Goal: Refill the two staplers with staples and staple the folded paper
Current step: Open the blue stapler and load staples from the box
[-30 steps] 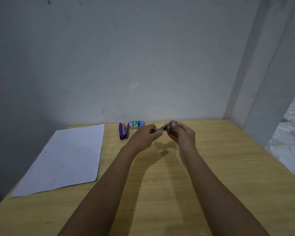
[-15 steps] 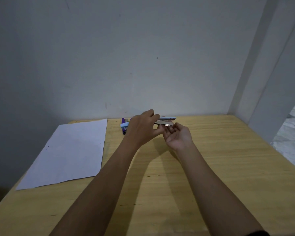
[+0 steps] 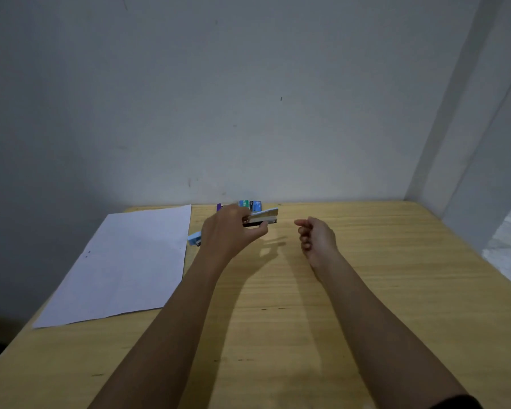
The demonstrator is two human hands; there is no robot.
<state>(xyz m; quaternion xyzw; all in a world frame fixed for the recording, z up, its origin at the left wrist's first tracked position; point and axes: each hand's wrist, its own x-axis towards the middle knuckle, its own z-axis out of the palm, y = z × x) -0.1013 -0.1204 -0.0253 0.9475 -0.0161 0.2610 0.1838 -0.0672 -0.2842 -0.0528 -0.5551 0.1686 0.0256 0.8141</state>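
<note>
Pale wooden counter [image 3: 381,276] w/ visible grain, set against a matte grey-white wall. A flat white paper sheet [image 3: 124,261], unfolded, lies at the left.

The left hand [image 3: 233,234] is held above the counter w/ its back to the camera, arm stretched fwd. Its fingers are clamped round a light-blue plastic stapler [image 3: 263,216] w/ shiny metal magazine & black base; the nose points right, and a blue end pokes out by the paper's edge.

The right hand [image 3: 317,242] hovers apart from the stapler, fingers curled in toward the palm, thumb out, nothing seen in them.

At the wall are two small staple boxes [image 3: 251,204], teal & blue cardboard. A purple stapler [image 3: 219,206] is mostly hidden behind the left hand.
</note>
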